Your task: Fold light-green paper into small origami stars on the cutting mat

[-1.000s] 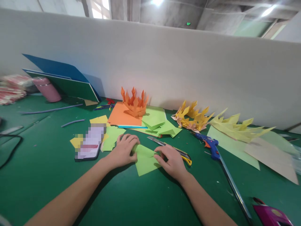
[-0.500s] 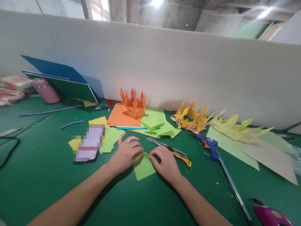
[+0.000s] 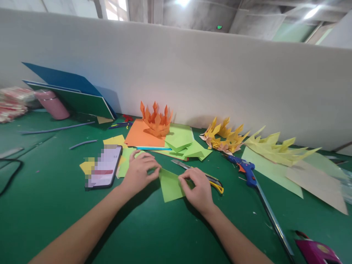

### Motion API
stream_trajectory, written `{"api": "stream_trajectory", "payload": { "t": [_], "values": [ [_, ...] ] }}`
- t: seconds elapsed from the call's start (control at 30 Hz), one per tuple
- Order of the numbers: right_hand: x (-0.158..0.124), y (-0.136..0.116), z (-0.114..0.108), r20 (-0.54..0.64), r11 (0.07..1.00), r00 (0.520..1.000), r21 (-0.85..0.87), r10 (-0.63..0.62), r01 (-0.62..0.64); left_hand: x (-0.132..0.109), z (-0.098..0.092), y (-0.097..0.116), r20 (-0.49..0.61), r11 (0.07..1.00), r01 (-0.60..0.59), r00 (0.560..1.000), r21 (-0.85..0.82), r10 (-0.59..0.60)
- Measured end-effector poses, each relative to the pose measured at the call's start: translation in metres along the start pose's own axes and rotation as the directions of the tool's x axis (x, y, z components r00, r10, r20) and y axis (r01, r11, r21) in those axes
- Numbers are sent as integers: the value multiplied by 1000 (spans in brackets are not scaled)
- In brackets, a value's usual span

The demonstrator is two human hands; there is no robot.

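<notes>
A light green paper sheet (image 3: pixel 169 186) lies folded on the green table (image 3: pixel 55 212) between my hands. My left hand (image 3: pixel 139 171) pinches its upper left corner with fingers curled. My right hand (image 3: pixel 198 190) pinches its right edge, thumb and fingers pressed on the fold. Just behind my right hand lies a yellow utility knife (image 3: pixel 206 178). A phone (image 3: pixel 104 169) rests left of my left hand on yellow and green paper scraps.
An orange paper crown (image 3: pixel 156 119) stands on orange and green sheets by the white partition. Yellow paper crowns (image 3: pixel 225 136) and pale sheets lie to the right. A blue glue gun (image 3: pixel 246 170), a metal ruler (image 3: pixel 272 220) and a magenta object (image 3: pixel 316 253) are at right.
The green paper has been turned and refolded; my left hand slid left to its corner and my right hand shifted slightly right along the edge.
</notes>
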State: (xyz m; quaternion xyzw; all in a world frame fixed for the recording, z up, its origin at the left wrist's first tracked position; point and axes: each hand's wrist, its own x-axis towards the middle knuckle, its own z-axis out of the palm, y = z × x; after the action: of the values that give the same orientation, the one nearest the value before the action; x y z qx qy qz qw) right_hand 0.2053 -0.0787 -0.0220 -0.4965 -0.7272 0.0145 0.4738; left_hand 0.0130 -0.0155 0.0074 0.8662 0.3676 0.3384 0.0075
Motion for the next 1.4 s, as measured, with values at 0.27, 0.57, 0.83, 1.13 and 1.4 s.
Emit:
{"api": "stream_trajectory", "payload": {
  "t": [0.27, 0.57, 0.83, 1.13, 1.4],
  "values": [
    [1, 7, -4, -82, 985, 985, 86, 154, -147, 2, -5, -25, -227, 981, 157, 966, 116, -128],
    [1, 0, 0, -36, 991, 997, 120, 66, -62, -5, 6, 9, -31, 948, -307, 950, 86, 310],
    [-1, 10, -9, -235, 907, 908, 329, 347, -261, -1, 1, 4, -129, 988, -24, 992, -151, 4],
    [-3, 12, -1, -107, 920, 988, 388, 108, -58, -9, 12, 7, -30, 918, -3, 999, -397, -10],
    [3, 11, -4, 177, 934, 961, 325, -211, 145, -10, 16, -6, 203, 912, 15, 976, -410, 76]
  ]
}}
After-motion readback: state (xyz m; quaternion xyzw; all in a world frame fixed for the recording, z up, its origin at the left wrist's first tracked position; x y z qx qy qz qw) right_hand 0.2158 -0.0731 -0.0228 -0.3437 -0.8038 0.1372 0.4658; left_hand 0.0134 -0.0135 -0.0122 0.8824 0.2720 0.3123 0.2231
